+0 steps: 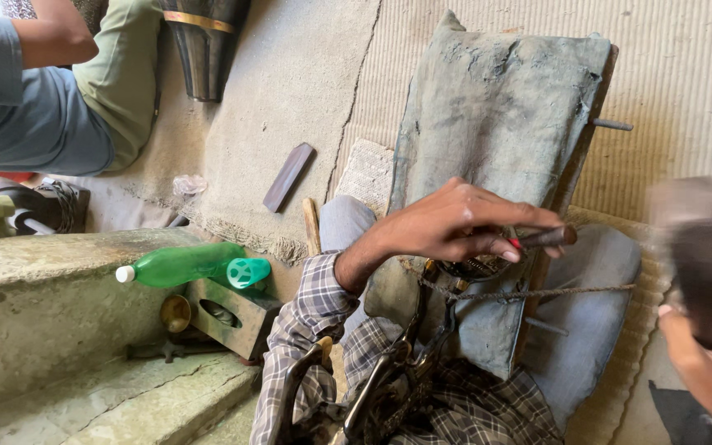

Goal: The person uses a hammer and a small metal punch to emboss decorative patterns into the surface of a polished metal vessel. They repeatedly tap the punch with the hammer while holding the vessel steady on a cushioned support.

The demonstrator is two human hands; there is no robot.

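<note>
From the head view, your left hand (455, 222) pinches a short dark rod (541, 238) between thumb and fingers, its tip held over the small metal piece (475, 265) lying on the cloth-covered board (496, 124) propped on your lap. Your right hand (706, 371) is closed around a blurred hammer (698, 255), raised well apart from the rod. By the look of it, striking is under way; how much is left cannot be told. Count one rod, one hammer, one board, one green bottle (187, 265) and one cord (529, 292) across the cloth.
</note>
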